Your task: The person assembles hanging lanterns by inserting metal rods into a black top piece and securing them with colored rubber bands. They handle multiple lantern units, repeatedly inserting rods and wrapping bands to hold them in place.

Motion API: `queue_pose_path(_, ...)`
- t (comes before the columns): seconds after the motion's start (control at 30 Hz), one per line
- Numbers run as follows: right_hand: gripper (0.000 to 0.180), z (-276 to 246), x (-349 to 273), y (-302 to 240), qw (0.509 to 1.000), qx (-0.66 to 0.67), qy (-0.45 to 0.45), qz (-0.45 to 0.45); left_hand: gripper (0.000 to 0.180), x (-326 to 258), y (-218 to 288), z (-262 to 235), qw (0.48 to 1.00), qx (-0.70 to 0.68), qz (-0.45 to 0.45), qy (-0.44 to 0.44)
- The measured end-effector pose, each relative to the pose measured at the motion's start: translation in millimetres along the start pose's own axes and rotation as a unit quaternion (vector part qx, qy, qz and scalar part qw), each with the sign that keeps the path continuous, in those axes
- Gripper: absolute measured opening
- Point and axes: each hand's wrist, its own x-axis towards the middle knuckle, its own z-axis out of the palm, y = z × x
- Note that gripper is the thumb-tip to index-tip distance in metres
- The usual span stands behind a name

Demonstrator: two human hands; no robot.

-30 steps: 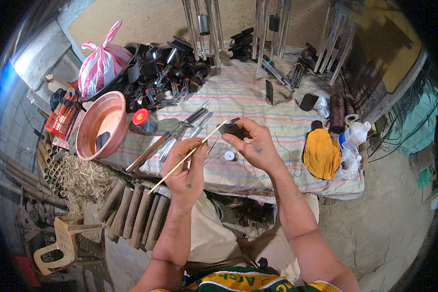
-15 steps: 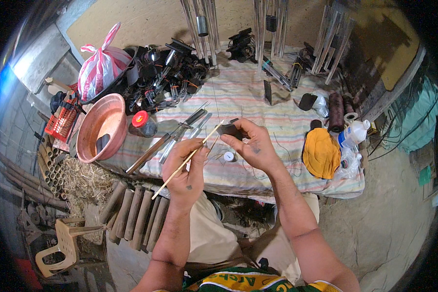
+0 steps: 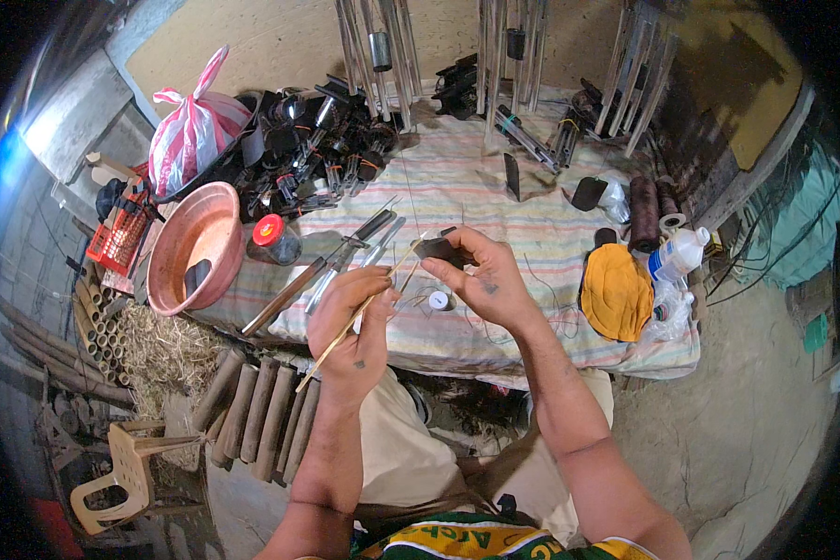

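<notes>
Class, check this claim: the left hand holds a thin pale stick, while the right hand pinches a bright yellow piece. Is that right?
Not quite: the piece's colour is wrong. In the head view, the right hand pinches a dark, nearly black piece. The left hand does hold a thin pale stick.

A slender, pale, straight stick (image 3: pixel 331 352) is gripped by the left hand (image 3: pixel 343 311) and held at a slant, its lower end pointed toward the lower left, its upper tip brought up to the left edge of a black piece (image 3: pixel 437 249); whether the two are touching cannot be told. A thin brown stick (image 3: pixel 407 277) is seen projecting from the same fingers, just beside the pale one. The black piece, small, dark and flat-looking, is pinched between the thumb and fingers of the right hand (image 3: pixel 488 280), by which its right part is hidden.
</notes>
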Motion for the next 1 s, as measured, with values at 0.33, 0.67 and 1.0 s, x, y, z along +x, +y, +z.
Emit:
queue_pose_path(0.33,0.023,0,0,-2,1.0,-0.004,0.016,-0.023,0.01,2,7,-1,1.0,-0.002,0.006,-0.002)
queue_pose_path(0.67,0.021,1,0,1,1.0,0.002,0.011,-0.02,0.015,1,-1,-7,0.996,0.017,0.048,-0.067)
queue_pose_path(1.0,0.02,0,0,-3,1.0,0.001,0.007,-0.014,0.014,-1,-4,-4,0.997,0.032,0.044,-0.049)
